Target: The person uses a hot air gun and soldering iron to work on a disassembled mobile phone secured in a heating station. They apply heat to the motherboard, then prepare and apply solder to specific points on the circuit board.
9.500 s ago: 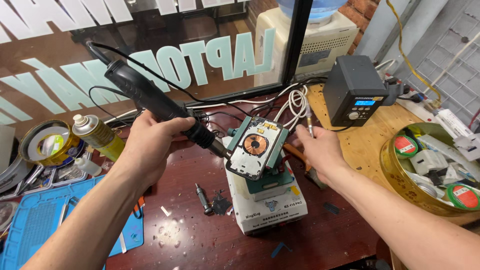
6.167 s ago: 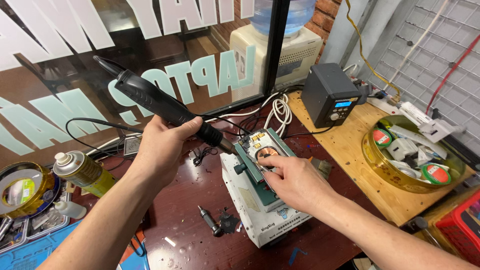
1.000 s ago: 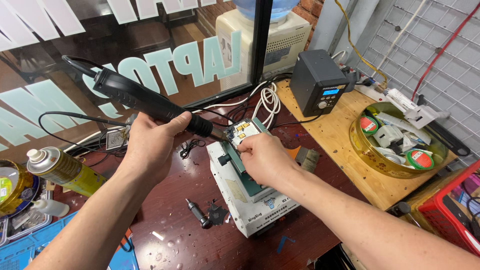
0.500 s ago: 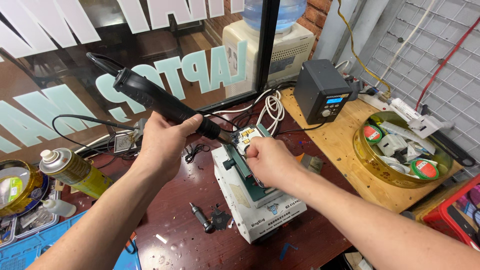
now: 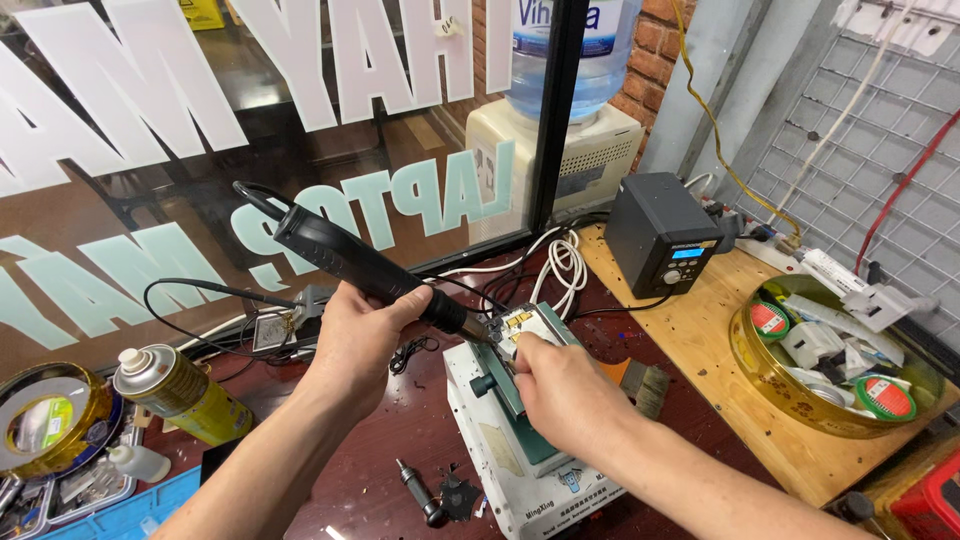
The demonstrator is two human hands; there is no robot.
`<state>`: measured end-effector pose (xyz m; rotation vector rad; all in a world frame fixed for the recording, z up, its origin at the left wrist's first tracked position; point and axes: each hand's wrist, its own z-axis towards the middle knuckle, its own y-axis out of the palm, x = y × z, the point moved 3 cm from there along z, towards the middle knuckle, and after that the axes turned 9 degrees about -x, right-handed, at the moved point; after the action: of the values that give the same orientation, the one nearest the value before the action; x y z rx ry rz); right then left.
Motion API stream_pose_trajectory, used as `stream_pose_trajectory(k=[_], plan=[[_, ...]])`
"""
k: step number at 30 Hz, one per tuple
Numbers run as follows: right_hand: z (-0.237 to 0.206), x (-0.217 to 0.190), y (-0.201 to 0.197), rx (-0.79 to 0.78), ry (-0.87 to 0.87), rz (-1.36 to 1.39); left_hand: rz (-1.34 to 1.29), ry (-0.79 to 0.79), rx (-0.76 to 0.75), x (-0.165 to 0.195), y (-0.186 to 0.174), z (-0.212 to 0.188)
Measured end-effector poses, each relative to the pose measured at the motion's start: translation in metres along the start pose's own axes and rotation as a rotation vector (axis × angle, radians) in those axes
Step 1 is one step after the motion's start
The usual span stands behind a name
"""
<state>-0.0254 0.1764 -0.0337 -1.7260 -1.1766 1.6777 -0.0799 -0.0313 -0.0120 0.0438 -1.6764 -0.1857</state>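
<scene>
My left hand (image 5: 355,340) grips the black handle of a hot-air gun (image 5: 340,255), whose nozzle points down at a small phone part (image 5: 522,322) clamped on a green fixture (image 5: 510,385). The fixture sits on a white box-shaped heating platform (image 5: 500,455). My right hand (image 5: 565,390) rests on the fixture with its fingers pressing on or pinching the phone part; what exactly it holds is hidden by the fingers. The gun's black cable (image 5: 200,300) loops away to the left.
A black soldering station (image 5: 665,235) stands on a wooden board (image 5: 720,380) at the right, next to a gold round tin (image 5: 790,395) of tape rolls. A spray can (image 5: 185,395), a tape roll (image 5: 45,420) and a blue mat (image 5: 120,510) lie at left. A glass window is behind.
The view has shifted a little. My right hand stays on the fixture and my left hand keeps the hot-air gun aimed at the phone part, nozzle slightly closer to it.
</scene>
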Motion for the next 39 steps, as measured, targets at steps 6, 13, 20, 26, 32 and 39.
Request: stream_pose_trajectory(k=[6,13,20,26,32,39], plan=[[0.001,0.002,-0.001,0.056,0.052,0.141,-0.010,0.065,0.026,0.003,-0.015,0.002],[0.001,-0.001,-0.016,0.044,0.143,0.262,0.000,-0.005,0.089,0.001,-0.027,-0.009],[-0.018,0.005,-0.015,0.007,0.154,0.223,-0.039,0.068,0.017,0.000,-0.025,-0.014],[-0.032,0.001,-0.017,-0.131,0.332,0.257,-0.006,0.024,-0.002,0.001,-0.016,-0.017],[-0.035,0.001,-0.013,-0.063,0.246,0.226,0.012,0.024,-0.047,0.002,-0.011,-0.016],[-0.035,0.004,0.001,0.053,0.186,0.169,-0.025,0.023,-0.033,-0.003,-0.011,-0.015]])
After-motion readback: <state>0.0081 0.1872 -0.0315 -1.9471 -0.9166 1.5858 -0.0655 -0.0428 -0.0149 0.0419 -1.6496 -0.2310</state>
